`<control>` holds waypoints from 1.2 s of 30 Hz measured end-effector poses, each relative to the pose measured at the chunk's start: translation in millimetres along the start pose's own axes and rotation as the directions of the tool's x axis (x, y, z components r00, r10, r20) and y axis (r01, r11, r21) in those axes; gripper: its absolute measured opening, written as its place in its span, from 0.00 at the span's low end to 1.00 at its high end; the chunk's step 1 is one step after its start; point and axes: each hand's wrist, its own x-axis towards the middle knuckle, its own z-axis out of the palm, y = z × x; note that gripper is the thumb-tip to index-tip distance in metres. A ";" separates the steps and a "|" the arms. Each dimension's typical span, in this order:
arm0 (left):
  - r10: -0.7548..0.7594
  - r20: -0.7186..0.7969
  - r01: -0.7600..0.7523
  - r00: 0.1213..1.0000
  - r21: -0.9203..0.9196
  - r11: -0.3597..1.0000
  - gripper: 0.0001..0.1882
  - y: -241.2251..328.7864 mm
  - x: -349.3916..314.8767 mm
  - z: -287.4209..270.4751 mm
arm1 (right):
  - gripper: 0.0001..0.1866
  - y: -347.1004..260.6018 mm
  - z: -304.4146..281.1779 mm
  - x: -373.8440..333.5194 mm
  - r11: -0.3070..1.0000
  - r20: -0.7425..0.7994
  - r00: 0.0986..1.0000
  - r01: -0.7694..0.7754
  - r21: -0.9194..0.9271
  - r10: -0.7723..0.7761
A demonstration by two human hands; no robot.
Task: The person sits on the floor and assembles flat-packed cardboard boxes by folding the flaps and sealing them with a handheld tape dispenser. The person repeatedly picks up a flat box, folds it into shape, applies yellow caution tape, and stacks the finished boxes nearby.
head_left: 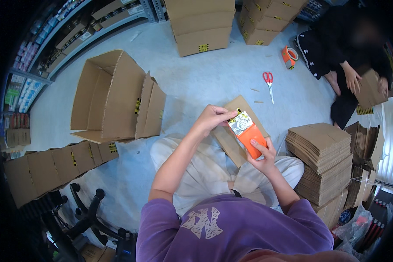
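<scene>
Low in front of me, my right hand [264, 156] grips an orange tape dispenser [251, 142] by its near end. A pale piece with a dark printed drawing [241, 123] shows at the dispenser's far end, edged in yellow and black. At that edge my left hand [216, 117] is closed, thumb and fingers pinching the yellow-and-black tape [235, 114]. Under both hands a narrow closed cardboard box [231, 142] lies slanted at my crossed legs. My hands partly cover it.
Red-handled scissors [268, 82] and another orange tape dispenser [289, 57] lie on the floor ahead. An open carton [113, 94] stands left, a row of boxes [59, 165] nearer. Flattened cartons [321, 148] are stacked right. Another person [358, 56] handles a box at far right.
</scene>
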 end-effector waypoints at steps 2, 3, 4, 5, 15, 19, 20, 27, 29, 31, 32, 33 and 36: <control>0.000 -0.060 0.002 0.998 0.047 0.999 0.13 -5.6 7.6 -8.0 | 0.29 -8.8 -4.4 14.8 0.997 0.089 0.996 -0.021 -0.069 0.027; 0.037 -0.108 -0.028 0.994 0.086 0.996 0.11 -18.0 20.8 -16.3 | 0.29 -13.7 -6.2 23.9 0.994 0.134 0.990 -0.026 -0.102 0.039; 0.072 -0.144 -0.054 0.987 0.127 0.990 0.10 -26.0 34.0 -23.1 | 0.29 -17.5 -7.2 33.5 0.993 0.161 0.985 -0.050 -0.106 0.067; 0.114 -0.182 -0.086 0.977 0.157 0.984 0.09 -24.4 42.7 -30.1 | 0.28 -21.5 -6.8 43.7 0.991 0.184 0.978 -0.075 -0.109 0.094; 0.102 -0.329 0.031 0.939 0.376 0.926 0.12 -54.2 96.3 -53.7 | 0.23 -51.1 2.9 112.3 0.920 0.375 0.852 -0.269 -0.283 0.365; 0.021 -0.292 0.071 0.956 0.300 0.951 0.14 -75.6 106.1 -54.1 | 0.20 -62.8 -33.3 89.8 0.908 0.482 0.783 -0.248 -0.338 0.393; 0.031 -0.254 0.056 0.967 0.329 0.943 0.15 -80.2 107.7 -56.7 | 0.20 -70.4 -53.7 70.1 0.904 0.493 0.772 -0.246 -0.349 0.401; 0.495 -0.180 0.042 0.850 0.960 0.277 0.40 -76.6 117.3 -39.2 | 0.19 -68.3 -79.2 40.9 0.888 0.450 0.781 -0.282 -0.364 0.432; 0.410 -0.198 0.082 0.890 0.956 0.282 0.39 -43.0 90.5 10.5 | 0.20 -68.2 -78.7 40.5 0.863 0.452 0.755 -0.299 -0.407 0.475; 0.470 -0.153 0.120 0.869 0.988 0.099 0.35 -53.4 70.9 56.6 | 0.21 -64.1 -74.6 31.8 0.860 0.488 0.725 -0.298 -0.415 0.486; 0.474 -0.148 0.110 0.868 0.988 0.107 0.33 -50.8 68.5 61.2 | 0.20 -66.3 -82.8 21.9 0.865 0.462 0.750 -0.298 -0.404 0.474; 0.478 -0.144 0.100 0.867 0.988 0.116 0.32 -48.0 68.1 65.5 | 0.19 -74.3 -99.0 9.5 0.870 0.435 0.774 -0.297 -0.393 0.461; 0.496 -0.150 0.116 0.855 0.988 0.098 0.30 -57.5 62.8 56.6 | 0.19 -82.8 -127.2 -50.1 0.840 0.448 0.725 -0.349 -0.415 0.523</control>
